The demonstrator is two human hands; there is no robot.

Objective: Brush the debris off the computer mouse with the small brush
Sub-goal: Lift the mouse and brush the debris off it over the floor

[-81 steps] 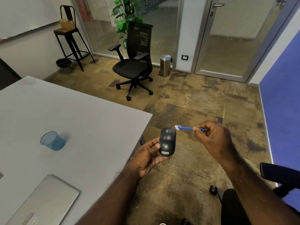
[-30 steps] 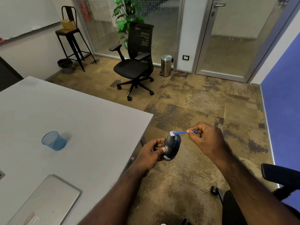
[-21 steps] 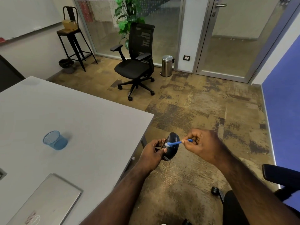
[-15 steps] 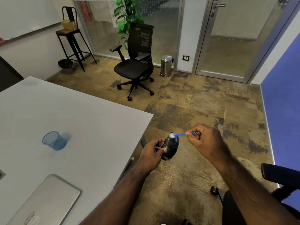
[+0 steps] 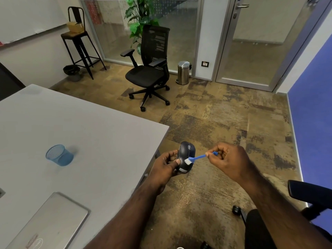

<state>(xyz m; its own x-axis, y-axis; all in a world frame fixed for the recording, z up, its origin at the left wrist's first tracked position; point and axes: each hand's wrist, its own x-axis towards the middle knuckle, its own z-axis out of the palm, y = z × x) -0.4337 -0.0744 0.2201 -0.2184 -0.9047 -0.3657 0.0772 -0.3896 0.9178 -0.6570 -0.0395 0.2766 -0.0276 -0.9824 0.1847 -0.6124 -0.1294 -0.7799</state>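
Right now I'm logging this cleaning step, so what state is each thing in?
computer mouse: held off the table, top up, in the left hand
small brush: pinched in the right hand, bristles on the mouse
laptop: lid closed, flat on the table
blue mesh cup: upright
glass door: shut

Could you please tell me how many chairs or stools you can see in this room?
3: a black office chair by the glass wall, a tall stool at the far left wall, and a dark chair partly cut off at the right edge. Others may be out of frame.
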